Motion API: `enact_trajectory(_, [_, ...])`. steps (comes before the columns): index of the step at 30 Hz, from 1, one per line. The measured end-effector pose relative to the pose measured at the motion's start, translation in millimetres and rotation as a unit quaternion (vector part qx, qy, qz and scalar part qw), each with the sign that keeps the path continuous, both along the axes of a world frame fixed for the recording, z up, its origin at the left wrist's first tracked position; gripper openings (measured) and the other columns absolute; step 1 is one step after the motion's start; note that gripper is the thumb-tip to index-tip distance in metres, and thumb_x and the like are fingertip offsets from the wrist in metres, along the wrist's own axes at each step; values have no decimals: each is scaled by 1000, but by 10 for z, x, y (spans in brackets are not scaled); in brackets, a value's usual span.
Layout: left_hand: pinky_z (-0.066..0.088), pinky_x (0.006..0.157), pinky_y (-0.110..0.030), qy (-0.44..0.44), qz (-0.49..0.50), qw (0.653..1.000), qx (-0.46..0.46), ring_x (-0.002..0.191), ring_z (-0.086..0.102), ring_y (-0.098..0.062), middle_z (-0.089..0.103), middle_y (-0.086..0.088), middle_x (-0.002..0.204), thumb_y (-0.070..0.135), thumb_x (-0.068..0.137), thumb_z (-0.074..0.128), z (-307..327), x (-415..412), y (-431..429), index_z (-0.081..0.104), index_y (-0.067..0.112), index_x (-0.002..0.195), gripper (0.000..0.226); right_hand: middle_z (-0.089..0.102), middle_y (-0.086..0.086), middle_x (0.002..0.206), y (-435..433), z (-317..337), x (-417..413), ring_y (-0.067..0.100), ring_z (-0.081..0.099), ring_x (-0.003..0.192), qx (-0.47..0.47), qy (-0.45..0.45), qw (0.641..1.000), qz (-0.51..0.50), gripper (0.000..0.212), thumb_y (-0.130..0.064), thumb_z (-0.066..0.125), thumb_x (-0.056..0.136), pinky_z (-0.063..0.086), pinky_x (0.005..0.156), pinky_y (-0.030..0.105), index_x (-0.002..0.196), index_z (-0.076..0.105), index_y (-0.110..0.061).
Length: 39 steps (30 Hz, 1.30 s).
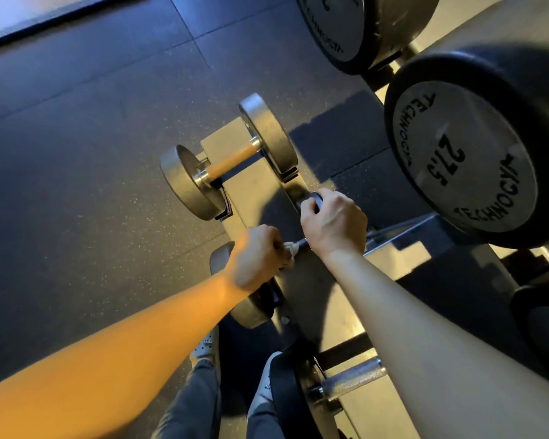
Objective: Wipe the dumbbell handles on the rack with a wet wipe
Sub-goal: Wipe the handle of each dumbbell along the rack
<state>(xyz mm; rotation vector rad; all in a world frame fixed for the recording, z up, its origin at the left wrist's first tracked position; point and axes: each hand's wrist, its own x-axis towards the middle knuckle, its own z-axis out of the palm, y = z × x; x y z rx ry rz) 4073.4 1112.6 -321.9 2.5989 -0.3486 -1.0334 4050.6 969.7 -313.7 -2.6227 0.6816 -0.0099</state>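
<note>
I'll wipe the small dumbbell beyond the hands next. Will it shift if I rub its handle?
Probably little. The small dumbbell looks like solid metal, so it is likely heavy for its size. Its round discs could roll, but they appear seated in the rack cradles. The handle looks smooth, so the wipe may slip along it.

Dumbbell (232,160) on rack (254,198), floor (76,153) beneath

Dim warm light, hard shadows, motion blur, wide-angle bending at edges.
</note>
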Motion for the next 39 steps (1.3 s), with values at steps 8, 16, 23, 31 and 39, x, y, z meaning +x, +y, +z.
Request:
enact_trajectory(8, [54,87,-33,-17,-228,963,145,89,67,-18,67,-1,94,36,103,57,152,137,235,69,15,106,24,62,1,87,3,-4,3,16,60,75,8,5,1000,5,32,-40,42,100,42,59,26,91,61,-17])
enact_trajectory(16, [52,79,-21,-3,-5,990,-141,83,68,-2,73,6,98,16,94,72,-125,8,-46,74,16,108,14,60,0,84,-11,-6,-14,12,56,71,2,-3,1000,3,30,-40,43,101,27,52,16,87,58,-18])
enact_trajectory(23, [53,72,-25,-42,-184,981,49,76,67,-12,69,3,83,35,96,65,-162,201,373,73,17,101,21,65,0,93,3,13,-8,12,58,77,9,-7,1000,1,31,-39,45,101,40,58,21,103,65,-16])
enact_trajectory(31, [51,65,-29,63,-120,986,-92,65,64,-12,65,1,69,14,92,67,2,412,619,67,13,72,20,65,0,92,2,44,-14,12,59,77,15,-2,1000,2,30,-40,45,101,37,57,19,99,65,-18])
enact_trajectory(39, [60,79,-30,224,265,892,-291,88,73,-20,74,-12,96,3,93,68,606,553,960,67,3,114,20,58,0,91,44,152,7,19,57,83,27,45,998,-26,24,-39,46,101,36,68,29,97,60,-19])
